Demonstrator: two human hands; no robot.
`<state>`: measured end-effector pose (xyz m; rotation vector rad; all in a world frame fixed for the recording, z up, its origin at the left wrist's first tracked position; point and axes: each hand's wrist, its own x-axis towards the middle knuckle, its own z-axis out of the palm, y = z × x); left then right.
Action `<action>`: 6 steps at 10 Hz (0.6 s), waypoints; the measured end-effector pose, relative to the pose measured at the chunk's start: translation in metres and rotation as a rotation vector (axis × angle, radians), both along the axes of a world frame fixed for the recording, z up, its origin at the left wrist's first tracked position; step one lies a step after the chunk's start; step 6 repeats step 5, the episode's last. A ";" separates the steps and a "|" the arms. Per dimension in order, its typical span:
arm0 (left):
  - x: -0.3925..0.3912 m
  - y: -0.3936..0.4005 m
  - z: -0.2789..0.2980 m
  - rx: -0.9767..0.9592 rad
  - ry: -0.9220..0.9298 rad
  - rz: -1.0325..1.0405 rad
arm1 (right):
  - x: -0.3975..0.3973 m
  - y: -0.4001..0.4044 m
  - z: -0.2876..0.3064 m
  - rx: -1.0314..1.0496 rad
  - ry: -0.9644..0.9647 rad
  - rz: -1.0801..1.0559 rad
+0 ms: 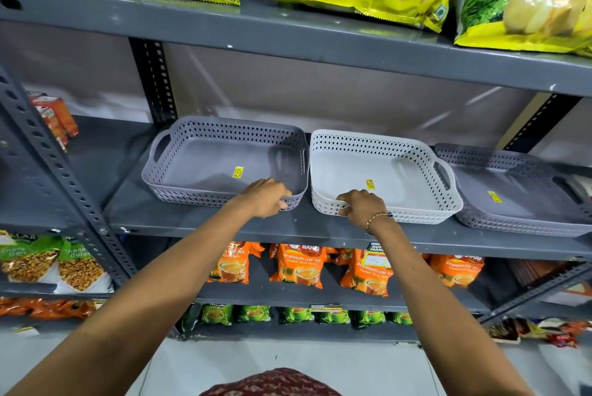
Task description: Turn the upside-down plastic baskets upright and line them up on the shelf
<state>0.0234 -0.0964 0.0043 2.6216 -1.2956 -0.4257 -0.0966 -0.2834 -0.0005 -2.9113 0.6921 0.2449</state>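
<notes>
Left hand (266,197) grips grey basket (224,162) front rim; right hand (362,205) grips white basket (381,174) front rim. Both upright near shelf (192,222) front edge; square the touching rims, judging by it.

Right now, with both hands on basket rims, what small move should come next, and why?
Probably slide the left grey basket and white basket level with the right grey basket. All three sit upright; the left hand and right hand already grip the front rims.

Plastic baskets on the grey shelf (198,219) — three: two grey baskets (205,158) (512,181), one white basket (368,165) — each bearing one yellow sticker.
</notes>
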 end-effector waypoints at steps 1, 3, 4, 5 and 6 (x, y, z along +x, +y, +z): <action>0.002 0.000 0.002 0.021 0.016 -0.008 | 0.000 0.001 0.002 0.009 0.004 0.000; 0.000 0.004 0.004 0.103 0.003 -0.001 | -0.007 0.001 0.019 0.254 -0.034 0.013; -0.005 0.006 0.005 -0.002 -0.021 0.063 | -0.010 -0.003 0.028 0.397 -0.202 0.011; -0.013 0.005 0.006 -0.189 -0.111 0.157 | -0.017 -0.006 0.034 0.355 -0.378 -0.014; -0.013 0.005 0.006 -0.189 -0.111 0.157 | -0.017 -0.006 0.034 0.355 -0.378 -0.014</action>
